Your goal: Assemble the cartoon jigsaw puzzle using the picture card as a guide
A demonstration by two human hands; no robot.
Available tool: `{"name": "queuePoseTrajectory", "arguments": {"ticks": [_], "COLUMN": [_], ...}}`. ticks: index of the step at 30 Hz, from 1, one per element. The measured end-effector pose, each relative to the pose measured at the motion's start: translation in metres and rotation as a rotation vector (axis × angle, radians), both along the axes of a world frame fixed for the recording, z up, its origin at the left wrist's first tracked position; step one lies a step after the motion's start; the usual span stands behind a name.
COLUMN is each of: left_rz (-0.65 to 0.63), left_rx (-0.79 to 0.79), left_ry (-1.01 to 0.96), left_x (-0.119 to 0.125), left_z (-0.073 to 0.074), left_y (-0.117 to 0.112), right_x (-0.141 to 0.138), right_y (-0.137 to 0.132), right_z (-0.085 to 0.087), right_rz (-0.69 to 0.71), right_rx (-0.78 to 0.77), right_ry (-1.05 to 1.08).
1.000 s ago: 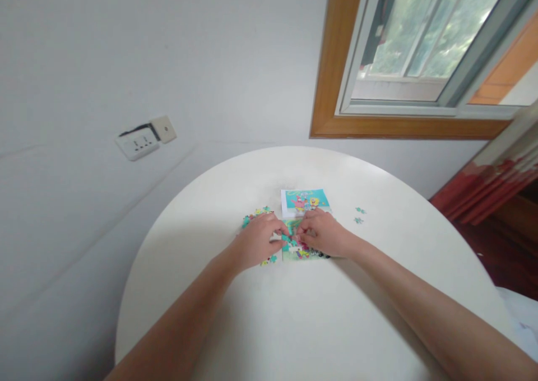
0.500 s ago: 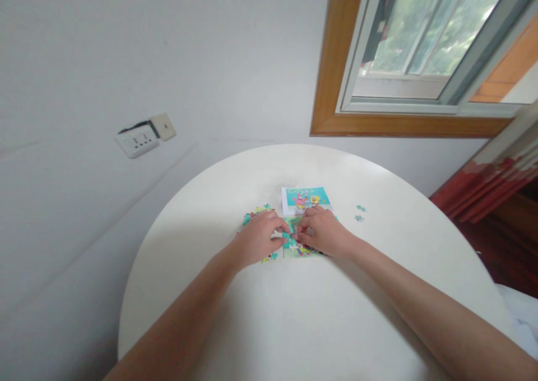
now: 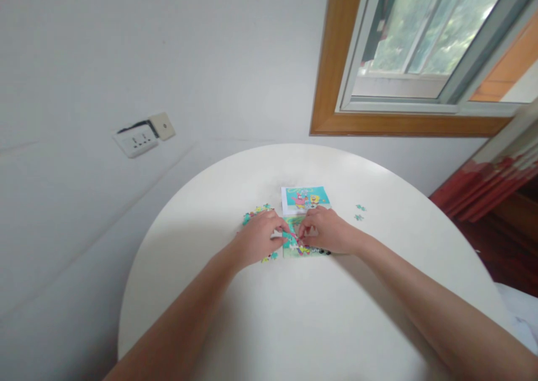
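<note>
Barely anything moved: the right hand [image 3: 323, 230] slid a tiny bit right. It bunches over the jigsaw puzzle [image 3: 295, 249], on the near side of the picture card [image 3: 306, 197]. The left hand [image 3: 258, 236] curls at the puzzle's left edge. I can't tell what either pinches. Best to match bumps, then press softly.

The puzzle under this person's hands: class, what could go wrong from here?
First, the fingers of the left hand and right hand crowd together over the puzzle, so a nudge might shift pieces lying there. Second, the loose pieces show right beside the left hand, which could brush them about. Third, the right hand overlaps the near edge of the picture card, so a detail there might be missed.
</note>
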State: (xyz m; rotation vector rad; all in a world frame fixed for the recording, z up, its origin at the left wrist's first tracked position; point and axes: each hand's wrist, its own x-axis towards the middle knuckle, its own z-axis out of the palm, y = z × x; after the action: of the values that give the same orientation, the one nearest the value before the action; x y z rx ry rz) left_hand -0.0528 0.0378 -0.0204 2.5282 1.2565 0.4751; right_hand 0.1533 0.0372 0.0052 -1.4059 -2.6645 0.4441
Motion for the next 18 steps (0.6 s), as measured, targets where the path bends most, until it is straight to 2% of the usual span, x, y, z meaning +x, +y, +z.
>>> {"name": "queuePoseTrajectory", "arguments": {"ticks": [18], "left_rz": [-0.003], "left_rx": [-0.004], "left_ry": [-0.015], "left_x": [0.0007], "left_z": [0.0012], "left_y": [-0.0004], "right_x": [-0.0071], "right_y": [-0.0026], "right_z": [-0.0004], "right_rz": [-0.051], "right_rx": [-0.017], "right_ry": [-0.037]}}
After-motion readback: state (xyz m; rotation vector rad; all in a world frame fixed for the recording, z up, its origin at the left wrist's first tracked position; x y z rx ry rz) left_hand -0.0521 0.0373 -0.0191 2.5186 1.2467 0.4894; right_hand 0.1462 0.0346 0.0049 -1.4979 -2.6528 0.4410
